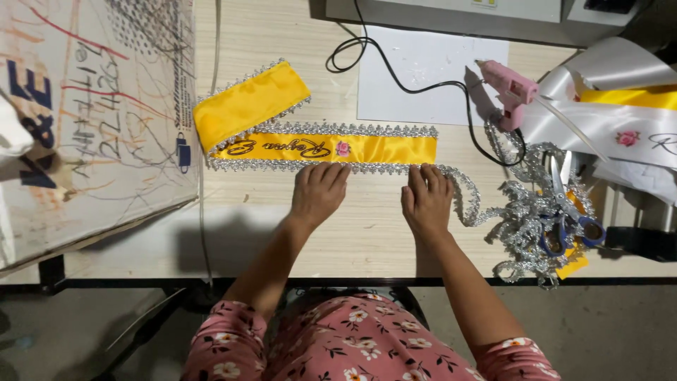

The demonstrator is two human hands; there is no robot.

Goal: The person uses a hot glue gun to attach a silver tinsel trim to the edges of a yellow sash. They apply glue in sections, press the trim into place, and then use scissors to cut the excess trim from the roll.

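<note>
Both hands flat, palms down, on the desk (pixel 367 243). Left hand (pixel 319 192): fingers (pixel 331 171) together, nearly straight, tips pressing the silver trim (pixel 367 168) along the lower edge of the yellow sash (pixel 331 148); grips nothing. Right hand (pixel 426 199): fingers slightly spread, tips on the same trim near the sash's right end. Sash lies across desk centre, left end folded back. Loose trim runs right to a tangled pile w/ blue-handled scissors (pixel 564 226). Pink glue gun (pixel 509 90) behind, its black cord looping over white paper (pixel 423 70). Cardboard (pixel 92 120) at left.
</note>
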